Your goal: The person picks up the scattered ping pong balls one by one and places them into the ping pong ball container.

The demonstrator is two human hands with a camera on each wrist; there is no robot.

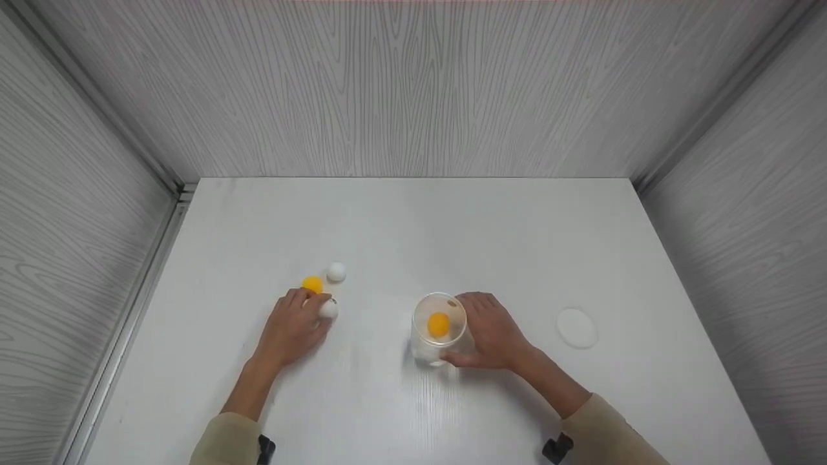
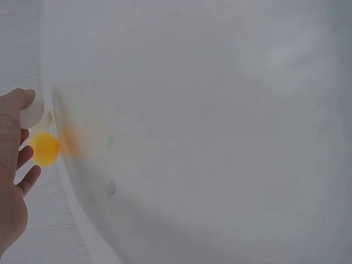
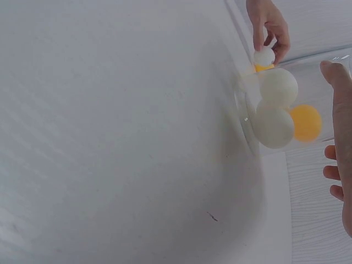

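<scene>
Thumb and fingers of my left hand (image 1: 294,329) pinch a white ping-pong ball (image 1: 329,309) on the left of the table. An orange ball (image 1: 312,284) sits just past those fingers, and another white ball (image 1: 336,272) lies beside it. Nearer the middle stands a clear, open-topped jar (image 1: 414,323), gripped around its right side by my right hand (image 1: 494,336). Inside it, the right wrist view shows two white balls (image 3: 273,127) and an orange one (image 3: 306,122). The left wrist view has the pinched ball (image 2: 33,113) partly covered by the thumb.
A round, pale lid (image 1: 577,328) lies flat on the white table (image 1: 504,226), right of my right hand. Grey wood-grain panels (image 1: 413,90) wall the table in at the back and both sides.
</scene>
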